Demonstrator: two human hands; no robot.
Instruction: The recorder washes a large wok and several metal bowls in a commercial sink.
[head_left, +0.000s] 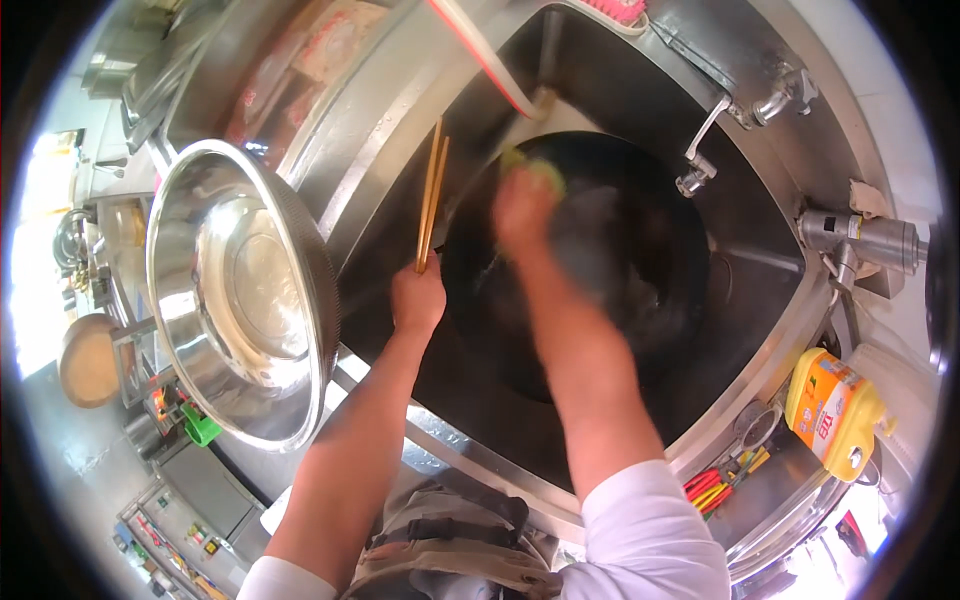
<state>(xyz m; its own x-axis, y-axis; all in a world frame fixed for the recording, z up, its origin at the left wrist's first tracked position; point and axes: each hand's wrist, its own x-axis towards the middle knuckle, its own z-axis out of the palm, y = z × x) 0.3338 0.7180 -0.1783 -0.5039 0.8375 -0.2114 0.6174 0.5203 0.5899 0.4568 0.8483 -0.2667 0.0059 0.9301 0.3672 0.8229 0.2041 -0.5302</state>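
Note:
A large dark wok (622, 172) lies in a deep stainless steel sink (450, 375). My right hand (523, 206) is blurred at the wok's far left inner side, closed on a yellow-green scouring pad or sponge (549, 176). My left hand (420, 296) is at the wok's left edge, gripping a pair of wooden chopsticks (432, 195) that point away from me; it may also hold the wok's rim, which I cannot tell. A little water shows inside the wok.
Left of the sink stands a large perforated steel bowl (244, 292). The faucet (696, 176) reaches over the sink's far right corner. A pale hose with a red stripe (487, 60) hangs in from the top. A yellow detergent jug (829, 412) stands at the right.

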